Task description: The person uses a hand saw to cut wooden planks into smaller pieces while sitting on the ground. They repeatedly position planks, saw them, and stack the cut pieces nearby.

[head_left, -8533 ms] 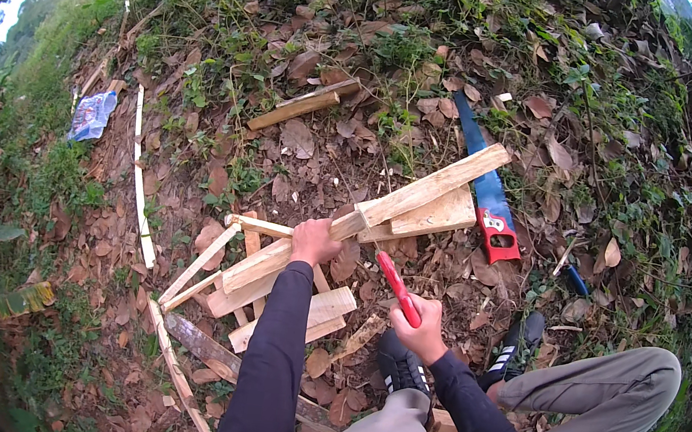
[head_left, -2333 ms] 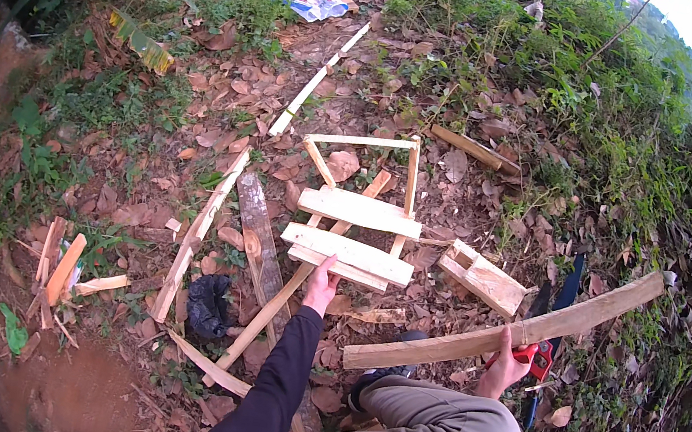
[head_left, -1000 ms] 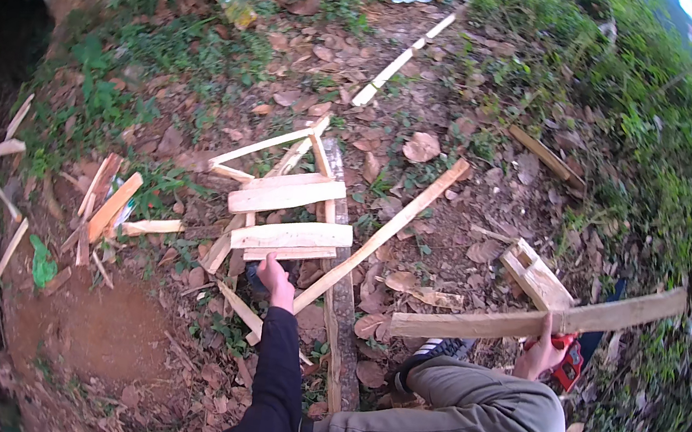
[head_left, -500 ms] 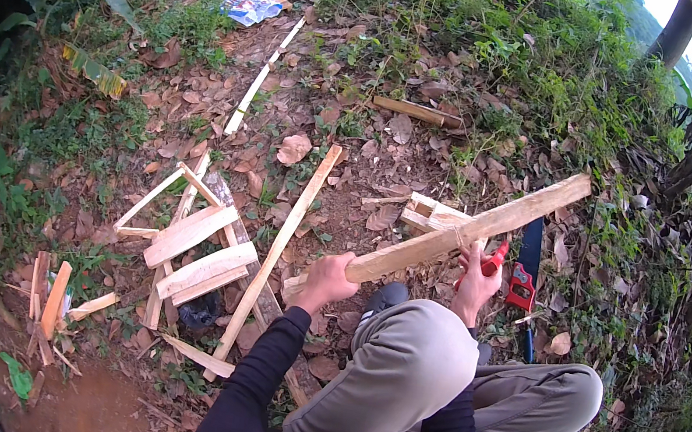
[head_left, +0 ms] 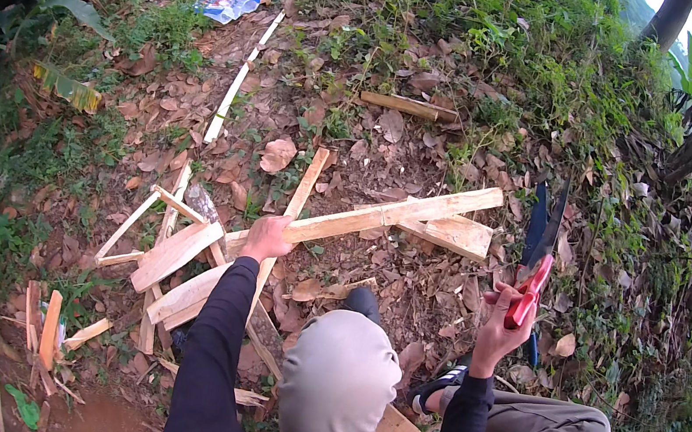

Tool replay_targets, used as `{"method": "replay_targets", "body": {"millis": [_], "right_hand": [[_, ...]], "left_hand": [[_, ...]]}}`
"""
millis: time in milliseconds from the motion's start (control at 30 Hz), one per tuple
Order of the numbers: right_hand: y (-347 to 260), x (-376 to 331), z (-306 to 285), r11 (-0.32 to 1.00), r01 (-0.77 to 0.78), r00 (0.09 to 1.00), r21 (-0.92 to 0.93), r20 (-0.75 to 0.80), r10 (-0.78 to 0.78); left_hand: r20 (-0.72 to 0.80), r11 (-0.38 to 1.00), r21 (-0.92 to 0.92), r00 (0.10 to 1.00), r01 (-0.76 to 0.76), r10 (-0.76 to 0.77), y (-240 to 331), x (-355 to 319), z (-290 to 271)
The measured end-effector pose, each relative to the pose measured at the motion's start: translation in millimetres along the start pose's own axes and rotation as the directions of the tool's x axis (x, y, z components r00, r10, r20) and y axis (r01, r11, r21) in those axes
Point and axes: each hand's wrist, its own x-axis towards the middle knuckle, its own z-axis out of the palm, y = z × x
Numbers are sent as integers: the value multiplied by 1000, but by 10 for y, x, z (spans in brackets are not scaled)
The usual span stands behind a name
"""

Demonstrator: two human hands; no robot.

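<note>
My left hand [head_left: 268,239] is closed round a long plank [head_left: 399,213], toward its nearer left part. The plank slants up to the right, passing over another board [head_left: 304,184] and across a short wooden block [head_left: 460,235]. My right hand [head_left: 503,326] grips the red handle [head_left: 533,287] of a handsaw, clear of the plank. The saw's dark blade [head_left: 553,223] points away from me. Just left of that blade lies a flat dark-blue piece [head_left: 536,221], and a blue strip [head_left: 533,350] shows beside my right wrist.
Cut boards [head_left: 177,256] and a thin wooden frame [head_left: 128,225] lie to the left. Upright stakes [head_left: 50,325] stand farther left. Beyond are a pale strip [head_left: 241,82], a loose timber [head_left: 410,107] and a plastic bag [head_left: 227,5]. Dry leaves and plants cover the slope.
My right hand has left the plank and moved right and nearer, with the red-handled saw raised in it. My left hand has shifted left with the plank, which now lies lower across the block.
</note>
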Motion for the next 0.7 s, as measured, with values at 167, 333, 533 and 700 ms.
{"method": "replay_targets", "body": {"millis": [167, 333, 533, 700], "right_hand": [[-205, 85, 193, 999, 46, 998, 19, -43, -46], [-456, -83, 228, 993, 99, 993, 56, -62, -96], [-937, -309, 481, 978, 136, 990, 159, -53, -130], [-1220, -380, 560, 962, 170, 985, 213, -45, -164]], "left_hand": [[67, 980, 69, 979, 186, -190, -301, 150, 234], [94, 969, 54, 964, 243, -247, -93, 85, 222], [47, 935, -22, 935, 354, -353, -127, -201, 10], [-40, 912, -105, 915, 396, -402, -65, -316, -211]]}}
